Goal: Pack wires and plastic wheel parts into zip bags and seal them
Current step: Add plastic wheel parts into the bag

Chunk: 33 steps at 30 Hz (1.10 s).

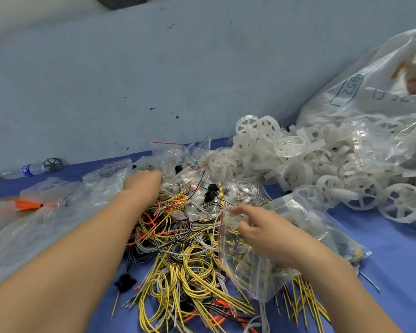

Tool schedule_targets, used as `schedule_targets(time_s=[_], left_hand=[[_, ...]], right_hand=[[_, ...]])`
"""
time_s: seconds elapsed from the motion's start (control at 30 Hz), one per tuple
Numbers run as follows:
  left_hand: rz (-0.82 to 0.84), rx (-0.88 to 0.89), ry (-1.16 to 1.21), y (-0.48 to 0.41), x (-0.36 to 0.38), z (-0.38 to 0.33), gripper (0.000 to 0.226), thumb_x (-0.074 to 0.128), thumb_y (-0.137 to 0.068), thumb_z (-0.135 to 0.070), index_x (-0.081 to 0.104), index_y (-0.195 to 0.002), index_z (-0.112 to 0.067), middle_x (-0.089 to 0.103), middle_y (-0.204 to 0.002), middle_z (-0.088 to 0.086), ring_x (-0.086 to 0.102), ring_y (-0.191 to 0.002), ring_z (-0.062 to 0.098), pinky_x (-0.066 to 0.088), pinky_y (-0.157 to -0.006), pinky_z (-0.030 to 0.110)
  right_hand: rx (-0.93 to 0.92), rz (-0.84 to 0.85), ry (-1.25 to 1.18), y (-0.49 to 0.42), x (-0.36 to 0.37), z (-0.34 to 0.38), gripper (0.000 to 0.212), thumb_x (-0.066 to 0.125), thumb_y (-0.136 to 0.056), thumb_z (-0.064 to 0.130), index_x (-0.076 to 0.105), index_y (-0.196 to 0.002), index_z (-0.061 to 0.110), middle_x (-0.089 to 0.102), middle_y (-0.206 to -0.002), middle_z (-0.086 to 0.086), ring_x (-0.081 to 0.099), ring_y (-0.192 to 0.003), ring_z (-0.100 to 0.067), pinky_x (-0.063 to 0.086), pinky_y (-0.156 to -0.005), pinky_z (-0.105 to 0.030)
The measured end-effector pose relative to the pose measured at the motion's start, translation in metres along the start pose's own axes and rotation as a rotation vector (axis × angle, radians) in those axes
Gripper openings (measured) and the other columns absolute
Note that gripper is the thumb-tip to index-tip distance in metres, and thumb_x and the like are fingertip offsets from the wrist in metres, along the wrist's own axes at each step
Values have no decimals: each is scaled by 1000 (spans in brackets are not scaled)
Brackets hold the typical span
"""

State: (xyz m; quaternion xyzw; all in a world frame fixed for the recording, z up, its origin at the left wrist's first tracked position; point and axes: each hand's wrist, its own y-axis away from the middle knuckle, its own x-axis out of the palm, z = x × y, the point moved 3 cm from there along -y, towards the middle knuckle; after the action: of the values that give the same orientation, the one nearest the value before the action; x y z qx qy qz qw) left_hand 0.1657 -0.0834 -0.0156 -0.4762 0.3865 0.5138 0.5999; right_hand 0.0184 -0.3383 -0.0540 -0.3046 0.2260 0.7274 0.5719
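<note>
Here, right hand (262, 227) pinches the red-striped mouth of a clear zip bag (255, 263) lying over the wire tangle (185, 255). Left hand (144, 186) reaches into small bags; grip hidden. Film limp, slippery; best taken at the rim. Wires light, springy.

Right hand (262, 233) is pinching the red-striped mouth of a zip bag (255, 265) lying over the wire tangle (185, 255) on the blue surface (394, 248). Left hand (143, 186) is reaching into small bags (168, 155) behind the wires, fingers hidden. White plastic wheels (288, 159) are sitting piled at right, spilling from a big clear sack (370, 92).
</note>
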Motion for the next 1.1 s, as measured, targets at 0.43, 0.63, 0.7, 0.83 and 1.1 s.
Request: schedule_targets(time_s=[0.43,0.63,0.7,0.83,1.1], left_hand=[[-238,153,686,15,-81,-11,19,47,-101,-32,54,-109,-16,65,-88,3,63,-69,19,56,-70,39],[-140,128,1198,82,-100,-28,21,57,-96,-34,67,-98,-16,62,-75,0,44,-40,8,40,-39,20],[-40,77,1428,110,-90,-34,22,61,-92,-35,71,-95,-15,62,-63,3,48,-38,10,40,-38,21],[302,12,1919,148,-67,-52,37,58,-90,-36,68,-102,-3,50,-44,-2,47,-35,10,43,-37,19],[18,103,1415,161,-44,-28,71,52,-60,-90,49,-122,-55,59,-118,-29,62,-100,-9,55,-77,22]], right_hand=[[6,39,0,2,4,-2,41,38,-103,30,42,-144,28,55,-75,11,46,-44,1,30,-40,-12],[-149,-312,-215,3,-6,20,56,45,-98,50,28,-150,37,56,-113,16,60,-83,-1,52,-79,-29],[-175,-307,-505,0,0,31,63,50,-94,57,30,-150,37,56,-115,22,62,-96,-1,54,-87,-31],[-94,-15,-1139,-3,37,53,47,61,-92,38,55,-135,20,71,-110,-6,72,-92,-20,60,-78,-37],[-1,-79,-1083,-10,47,51,7,64,-94,20,70,-97,17,71,-69,3,67,-58,-13,57,-54,-30]])
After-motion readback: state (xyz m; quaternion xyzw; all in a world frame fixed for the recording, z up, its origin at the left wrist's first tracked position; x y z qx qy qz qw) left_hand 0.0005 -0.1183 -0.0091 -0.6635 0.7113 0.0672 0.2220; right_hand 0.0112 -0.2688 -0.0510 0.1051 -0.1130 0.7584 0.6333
